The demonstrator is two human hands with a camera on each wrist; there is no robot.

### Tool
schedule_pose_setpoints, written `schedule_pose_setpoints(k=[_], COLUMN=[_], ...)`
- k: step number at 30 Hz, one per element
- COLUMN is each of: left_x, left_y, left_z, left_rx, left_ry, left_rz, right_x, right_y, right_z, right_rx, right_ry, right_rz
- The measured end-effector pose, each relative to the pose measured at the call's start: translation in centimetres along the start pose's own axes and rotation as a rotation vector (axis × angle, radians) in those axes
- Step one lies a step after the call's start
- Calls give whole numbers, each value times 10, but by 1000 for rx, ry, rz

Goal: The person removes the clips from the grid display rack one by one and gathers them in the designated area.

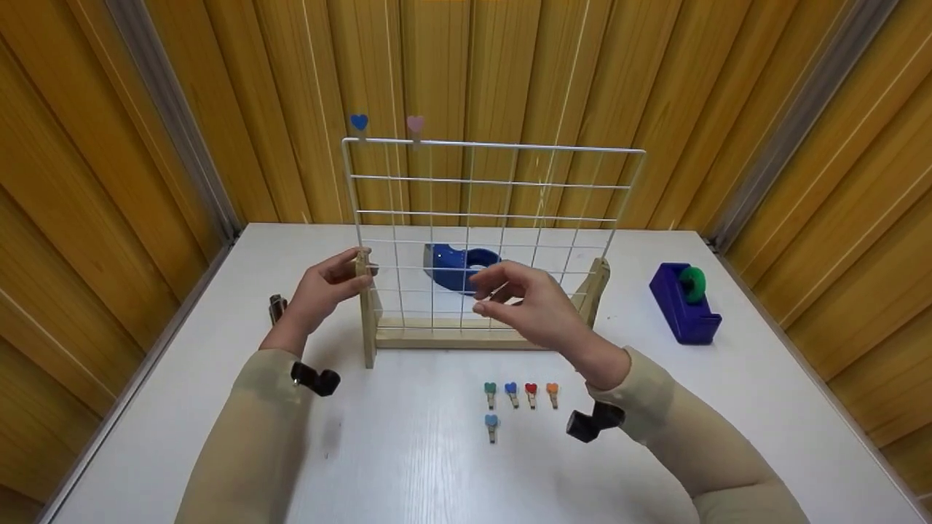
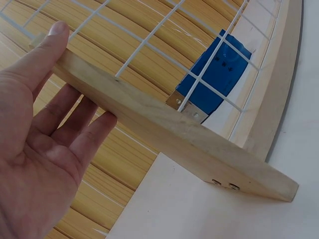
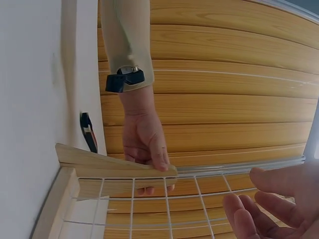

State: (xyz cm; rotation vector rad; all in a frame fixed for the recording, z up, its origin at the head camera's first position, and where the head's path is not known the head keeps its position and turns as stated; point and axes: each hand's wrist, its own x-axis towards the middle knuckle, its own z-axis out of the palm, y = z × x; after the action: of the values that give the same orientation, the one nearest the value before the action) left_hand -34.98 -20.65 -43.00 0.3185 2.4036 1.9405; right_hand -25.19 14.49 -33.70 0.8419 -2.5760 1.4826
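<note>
I judge the step in hand to be steadying the stand between two rounds of clipping heart pegs. My left hand (image 1: 318, 297) grips the upper end of the left wooden post (image 2: 164, 119), thumb over one face and fingers round the other. My right hand (image 1: 535, 309) hovers on the near side of the wire grid (image 1: 468, 180), fingers loosely bent, thumb apart, nothing visible in it; its wrist is raised and the forearm comes in from the near right.

The blue heart peg (image 1: 359, 121) and pink heart peg (image 1: 415, 124) sit upright on the top rail, toward its left end. On the table, near and right of centre, the green peg (image 1: 490, 395), dark blue peg (image 1: 512, 394), red peg (image 1: 531, 395) and orange peg (image 1: 553, 395) lie in a row, with the light blue peg (image 1: 491, 428) just nearer, below the green one.

The next move, as I read it, calls for lowering the right hand to pinch one peg while the left keeps the post firm. A purple tape dispenser (image 1: 681, 313) stands well apart at right.
</note>
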Motion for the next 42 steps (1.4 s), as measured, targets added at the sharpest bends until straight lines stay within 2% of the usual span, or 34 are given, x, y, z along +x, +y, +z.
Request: schedule_pose_setpoints(k=[14, 27, 33, 39, 42], left_x=[-2, -2, 0, 0, 0], left_y=[1, 2, 1, 2, 2], left_z=[-1, -1, 1, 3, 3], left_rx=[-5, 4, 18, 4, 1], left_ry=[13, 6, 3, 0, -5], left_rz=[5, -5, 8, 5, 3], right_x=[42, 94, 117, 137, 147], right_y=[-44, -89, -104, -113, -115], right_z=[-14, -31, -37, -43, -45], right_rx=[15, 64, 86, 40, 8], right_ry=[97, 150, 190, 189, 186], right_rz=[-92, -238, -239, -206, -162])
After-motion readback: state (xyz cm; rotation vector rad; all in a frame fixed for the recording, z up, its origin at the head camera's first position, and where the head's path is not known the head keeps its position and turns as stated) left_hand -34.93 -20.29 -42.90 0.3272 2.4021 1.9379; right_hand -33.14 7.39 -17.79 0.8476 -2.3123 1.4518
